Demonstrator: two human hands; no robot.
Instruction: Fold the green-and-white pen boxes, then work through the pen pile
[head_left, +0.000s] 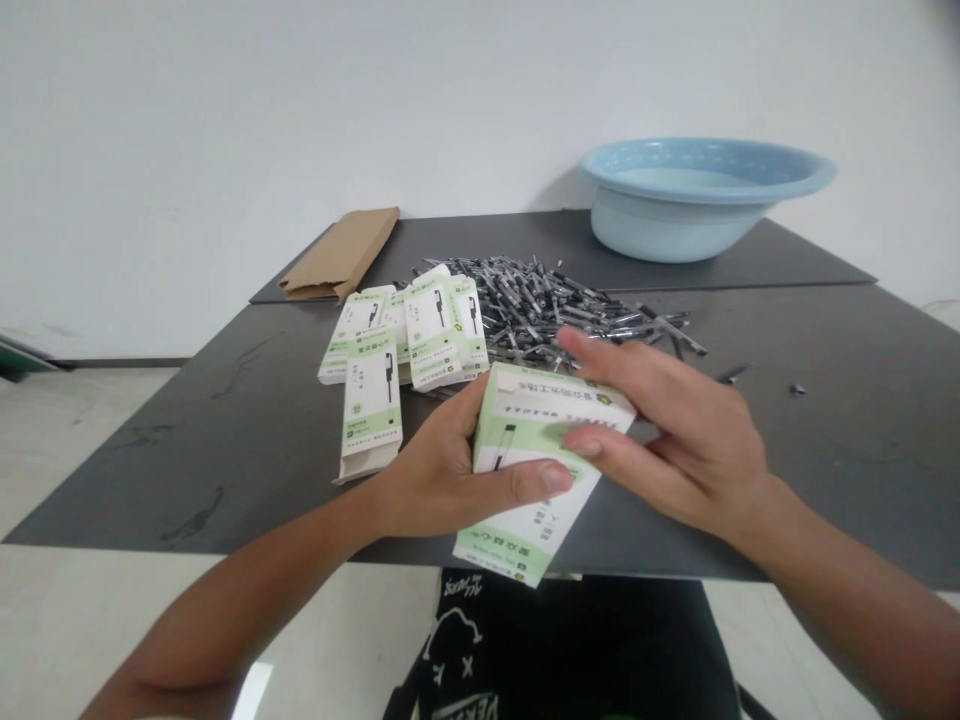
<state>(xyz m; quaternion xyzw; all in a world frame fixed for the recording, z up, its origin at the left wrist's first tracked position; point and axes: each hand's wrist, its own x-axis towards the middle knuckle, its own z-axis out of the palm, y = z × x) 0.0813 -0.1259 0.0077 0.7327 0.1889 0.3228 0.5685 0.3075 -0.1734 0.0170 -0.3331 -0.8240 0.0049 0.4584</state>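
My left hand (450, 470) is wrapped round a small white and green carton (525, 520), thumb across its front face. It holds the carton just above the near edge of the dark table (225, 430). My right hand (675, 430) touches the carton's top end, with its fingers pressed on the end flap. Behind the hands lies a heap of several grey pens (547, 305). Left of the heap, several more white and green cartons (405, 345) lie flat and overlapping.
A light blue plastic basin (697, 200) stands at the back right of the table. A brown paper envelope (341, 255) lies at the back left. Two loose dark bits (796, 389) lie to the right. A white wall rises behind.
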